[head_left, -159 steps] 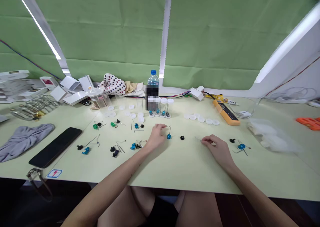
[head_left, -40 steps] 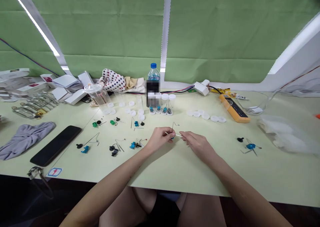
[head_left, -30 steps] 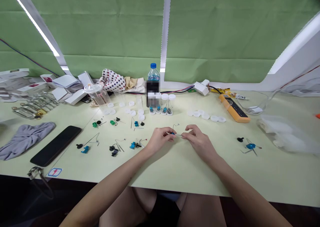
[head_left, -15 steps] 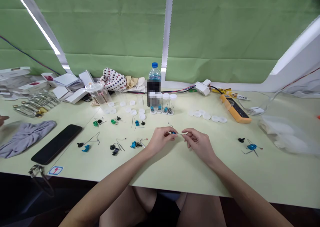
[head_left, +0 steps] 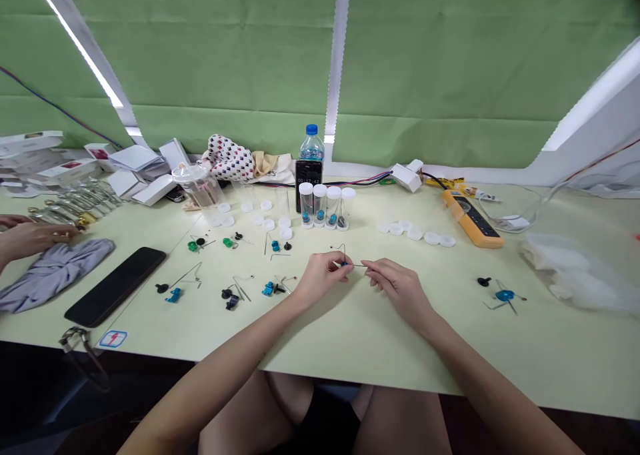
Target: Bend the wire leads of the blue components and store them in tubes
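My left hand (head_left: pixel 320 276) is closed in a pinch around a small blue part (head_left: pixel 344 263) above the table. A thin bent wire (head_left: pixel 345 249) sticks up from that part. My right hand (head_left: pixel 400 285) pinches the outer end of a thin metal rod (head_left: pixel 358 265), whose other end meets the blue part between my left fingertips. How the two join is hidden by the fingers. Left of my hands lie a blue clamp-like piece (head_left: pixel 269 288) with a black knob and wires, and a black piece (head_left: pixel 232 302). Another blue part (head_left: pixel 505 295) rests at the right with a black knob (head_left: pixel 484 281).
Capped clear tubes (head_left: pixel 319 205) stand before a phone (head_left: pixel 309 170) and a bottle (head_left: pixel 311 149). White caps (head_left: pixel 413 232) lie behind my hands. An orange power strip (head_left: pixel 473 218) is at right. At left are a black phone-like slab (head_left: pixel 115 286), grey cloth (head_left: pixel 75 268) and another person's hand (head_left: pixel 37 238).
The other person's hand has come further in at the left, over the grey cloth. My right hand has turned slightly at the rod, and the bent wire in my left hand stands at a different angle.
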`<action>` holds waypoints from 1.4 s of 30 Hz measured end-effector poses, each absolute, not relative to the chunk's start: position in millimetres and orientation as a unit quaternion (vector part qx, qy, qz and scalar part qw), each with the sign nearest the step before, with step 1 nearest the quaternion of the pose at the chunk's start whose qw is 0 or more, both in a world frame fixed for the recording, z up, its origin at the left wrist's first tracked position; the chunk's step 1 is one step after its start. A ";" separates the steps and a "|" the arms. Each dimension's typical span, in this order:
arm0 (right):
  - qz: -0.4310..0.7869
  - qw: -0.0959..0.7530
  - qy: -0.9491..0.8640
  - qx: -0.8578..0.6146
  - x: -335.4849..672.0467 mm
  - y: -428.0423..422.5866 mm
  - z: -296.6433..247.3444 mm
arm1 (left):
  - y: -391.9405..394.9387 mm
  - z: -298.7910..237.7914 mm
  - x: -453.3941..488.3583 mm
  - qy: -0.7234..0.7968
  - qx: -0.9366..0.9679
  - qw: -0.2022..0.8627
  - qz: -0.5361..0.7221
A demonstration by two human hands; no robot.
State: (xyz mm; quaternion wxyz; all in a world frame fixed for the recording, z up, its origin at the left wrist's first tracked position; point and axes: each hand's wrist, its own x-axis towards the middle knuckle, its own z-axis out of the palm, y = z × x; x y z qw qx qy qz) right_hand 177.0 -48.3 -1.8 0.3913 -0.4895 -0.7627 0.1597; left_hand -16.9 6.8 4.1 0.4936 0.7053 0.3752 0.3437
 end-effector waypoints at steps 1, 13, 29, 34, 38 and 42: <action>0.163 0.394 -0.759 -0.493 177.8 -48.4 -3.0 | 6.3 4.2 -16.6 0.377 0.710 0.488 0.340; 0.386 0.452 -0.599 -0.537 170.4 -49.9 3.9 | 2.3 4.6 -15.2 0.374 0.766 0.423 0.308; 0.021 0.372 -0.783 -0.499 174.7 -50.0 -0.9 | 7.2 2.5 -15.9 0.346 0.675 0.548 0.352; 0.013 0.385 -0.781 -0.491 175.7 -51.9 2.2 | 5.8 2.3 -15.2 0.347 0.690 0.541 0.332; 0.023 0.387 -0.775 -0.500 179.1 -51.7 -0.6 | 5.6 0.9 -14.9 0.353 0.698 0.532 0.325; 0.077 0.382 -0.778 -0.492 182.0 -50.9 -5.0 | 5.3 0.7 -15.2 0.357 0.707 0.519 0.321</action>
